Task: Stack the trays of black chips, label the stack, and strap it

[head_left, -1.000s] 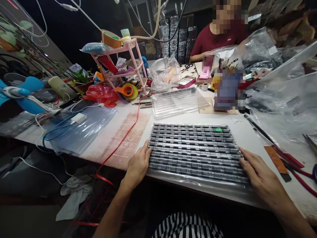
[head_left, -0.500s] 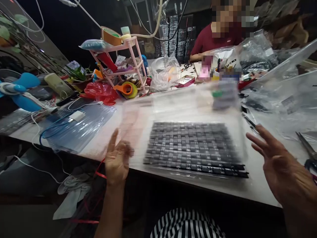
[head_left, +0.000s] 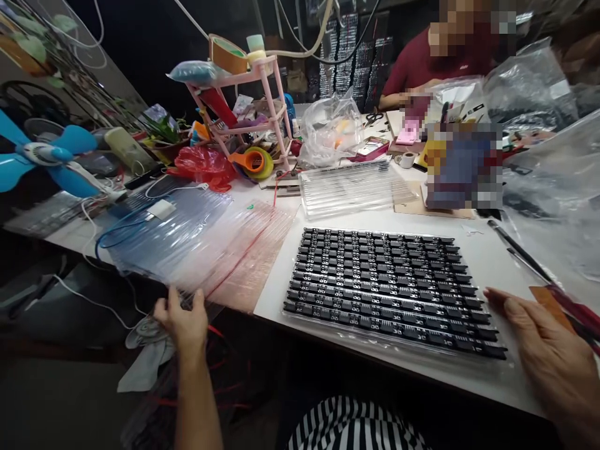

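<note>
My left hand (head_left: 186,322) is at the table's front edge, fingers apart, by the near edge of a stack of clear plastic sheets (head_left: 187,247). Its fingertips meet or nearly meet the sheets; I see nothing held. A clear plastic tray (head_left: 323,325) lies in front of me, filled with rows of black strips (head_left: 375,281) bearing small silver contacts. Beside the tray's right edge is my right hand (head_left: 546,340), fingers stretched toward it and nothing visible in the grasp. Whether it touches the tray I cannot tell.
Behind the filled tray lies another clear ribbed tray (head_left: 351,190). A pink rack (head_left: 269,106) with tape rolls stands at the back, a blue fan (head_left: 51,153) at left. Tweezers (head_left: 515,250) and plastic bags (head_left: 557,181) are at right. A person (head_left: 422,69) sits opposite.
My left hand has moved left and down to the plastic sheets. My right hand has lowered beside the tray's right edge. The view has turned slightly left, and the blur over the tray is gone.
</note>
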Motion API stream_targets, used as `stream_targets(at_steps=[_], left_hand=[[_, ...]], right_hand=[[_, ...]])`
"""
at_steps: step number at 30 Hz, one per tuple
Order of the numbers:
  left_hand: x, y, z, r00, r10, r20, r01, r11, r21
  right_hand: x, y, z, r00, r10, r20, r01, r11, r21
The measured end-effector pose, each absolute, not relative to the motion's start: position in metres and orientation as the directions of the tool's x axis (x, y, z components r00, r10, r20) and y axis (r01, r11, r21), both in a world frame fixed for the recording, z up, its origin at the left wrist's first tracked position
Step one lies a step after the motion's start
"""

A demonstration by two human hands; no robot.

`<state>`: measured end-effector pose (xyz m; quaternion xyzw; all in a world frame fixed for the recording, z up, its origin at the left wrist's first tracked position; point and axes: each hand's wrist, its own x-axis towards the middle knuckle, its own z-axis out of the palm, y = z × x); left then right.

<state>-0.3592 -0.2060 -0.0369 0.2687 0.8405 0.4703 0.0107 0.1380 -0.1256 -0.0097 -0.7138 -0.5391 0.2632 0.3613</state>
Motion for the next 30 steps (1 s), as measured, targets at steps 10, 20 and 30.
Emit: stream_targets(at_steps=[10, 20, 30], left_hand=[[-0.241, -0.169, -0.009, -0.082, 0.996, -0.027, 0.657, 0.075, 0.75], [-0.235, -0.176, -0.01, -0.015, 0.998, -0.053, 0.566, 0.052, 0.823], [-0.255, -0.109, -0.009, 0.021, 0.999, -0.046, 0.662, 0.021, 0.749]], right_hand=[[0.138, -0.123, -0.01, 0.404, 0.907, -0.119, 0.579, -0.355, -0.734], [0.142, -0.127, -0.008, 0.367, 0.92, -0.138, 0.627, -0.354, -0.694], [0.15, -0.128, -0.016, 0.328, 0.929, -0.17, 0.69, -0.358, -0.629]])
